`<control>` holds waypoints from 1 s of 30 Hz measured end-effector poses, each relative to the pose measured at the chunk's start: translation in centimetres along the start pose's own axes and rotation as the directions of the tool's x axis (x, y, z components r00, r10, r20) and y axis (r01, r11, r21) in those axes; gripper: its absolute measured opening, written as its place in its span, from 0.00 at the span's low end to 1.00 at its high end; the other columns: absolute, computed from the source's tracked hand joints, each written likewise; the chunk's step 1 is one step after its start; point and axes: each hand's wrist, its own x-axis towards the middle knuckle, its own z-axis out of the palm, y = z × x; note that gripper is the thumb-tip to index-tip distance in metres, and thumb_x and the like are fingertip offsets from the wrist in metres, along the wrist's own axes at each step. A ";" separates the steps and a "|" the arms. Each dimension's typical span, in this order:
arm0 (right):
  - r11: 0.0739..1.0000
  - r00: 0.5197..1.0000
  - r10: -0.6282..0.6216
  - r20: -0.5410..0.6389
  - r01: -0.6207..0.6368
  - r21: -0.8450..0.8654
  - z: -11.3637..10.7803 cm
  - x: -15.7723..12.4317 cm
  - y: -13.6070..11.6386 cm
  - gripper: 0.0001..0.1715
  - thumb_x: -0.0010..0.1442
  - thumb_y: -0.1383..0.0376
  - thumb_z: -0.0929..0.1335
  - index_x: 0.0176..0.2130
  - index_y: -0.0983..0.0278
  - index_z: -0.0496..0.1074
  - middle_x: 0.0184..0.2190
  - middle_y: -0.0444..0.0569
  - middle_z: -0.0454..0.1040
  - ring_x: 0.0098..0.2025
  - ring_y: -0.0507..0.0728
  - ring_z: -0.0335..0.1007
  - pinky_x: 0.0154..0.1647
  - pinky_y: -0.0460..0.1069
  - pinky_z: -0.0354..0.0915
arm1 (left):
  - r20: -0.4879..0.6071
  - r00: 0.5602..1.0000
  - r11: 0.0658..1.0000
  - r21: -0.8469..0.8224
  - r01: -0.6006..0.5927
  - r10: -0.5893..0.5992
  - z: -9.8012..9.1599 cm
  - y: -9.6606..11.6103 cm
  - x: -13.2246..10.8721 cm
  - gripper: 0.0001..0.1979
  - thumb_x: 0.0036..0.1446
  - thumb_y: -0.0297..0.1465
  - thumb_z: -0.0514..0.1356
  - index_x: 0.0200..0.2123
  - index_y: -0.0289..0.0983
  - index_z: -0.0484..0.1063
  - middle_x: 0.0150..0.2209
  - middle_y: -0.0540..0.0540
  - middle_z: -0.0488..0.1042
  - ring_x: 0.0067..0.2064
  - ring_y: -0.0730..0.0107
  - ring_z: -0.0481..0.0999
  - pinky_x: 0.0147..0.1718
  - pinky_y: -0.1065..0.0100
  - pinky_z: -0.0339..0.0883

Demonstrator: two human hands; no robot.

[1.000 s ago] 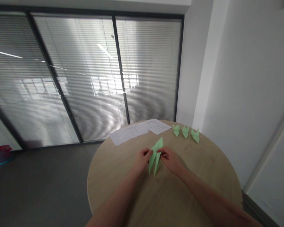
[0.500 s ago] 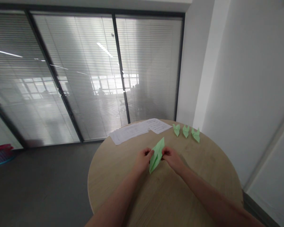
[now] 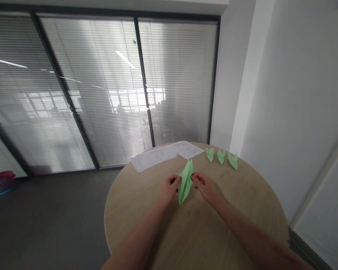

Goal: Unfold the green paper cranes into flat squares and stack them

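- Between the left hand and the right hand, a folded green paper stands lengthwise, long and pointed at both ends, with a crease down its middle; whether its lower tip touches the worktop beneath cannot be told.
- The left hand has the paper's left edge pinched, thumb on the near face, the other fingers curled and partly hidden.
- The right hand is curled, thumb and forefinger drawn close together at the right edge; whether it grips or only touches cannot be told.
- Beyond the hands, toward the left, printed white sheets lie partly overlapping near the far rim.
- Beyond the right hand, three green folded-paper figures sit in a row.
- Farther past both hands rises a glass partition with blinds.
- Well off to the left hand's side, a red-and-blue basket is on the floor.
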 end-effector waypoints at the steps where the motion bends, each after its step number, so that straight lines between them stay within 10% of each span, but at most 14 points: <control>1: 0.999 1.000 -0.013 -0.009 0.013 -0.030 0.0 0.0 0.0 0.14 0.57 0.52 0.69 0.35 0.59 0.74 0.39 0.50 0.76 0.39 0.58 0.73 0.37 0.51 0.69 | 0.004 1.000 1.000 -0.004 -0.004 0.004 0.0 0.0 0.0 0.23 0.50 0.52 0.66 0.28 0.35 0.73 0.24 0.49 0.70 0.27 0.70 0.69 0.25 0.70 0.66; 22: 0.839 0.968 0.228 0.108 -0.252 0.483 0.1 -0.4 -1.9 0.32 0.46 0.53 0.80 0.47 0.61 0.74 0.35 0.48 0.79 0.34 0.57 0.75 0.36 0.51 0.70 | -0.003 0.999 0.931 -0.363 0.042 -0.047 0.2 0.9 -0.3 0.20 0.42 0.45 0.74 0.25 0.35 0.75 0.26 0.49 0.74 0.31 0.71 0.73 0.35 0.70 0.70; 30: 0.783 0.955 0.243 0.169 -0.296 0.547 0.1 -0.4 -1.5 0.23 0.47 0.54 0.80 0.39 0.63 0.77 0.38 0.50 0.79 0.39 0.59 0.75 0.44 0.54 0.72 | 0.134 0.990 0.912 -0.402 0.085 -0.033 0.0 1.5 -0.9 0.20 0.40 0.41 0.76 0.27 0.35 0.72 0.27 0.50 0.74 0.30 0.71 0.72 0.34 0.69 0.69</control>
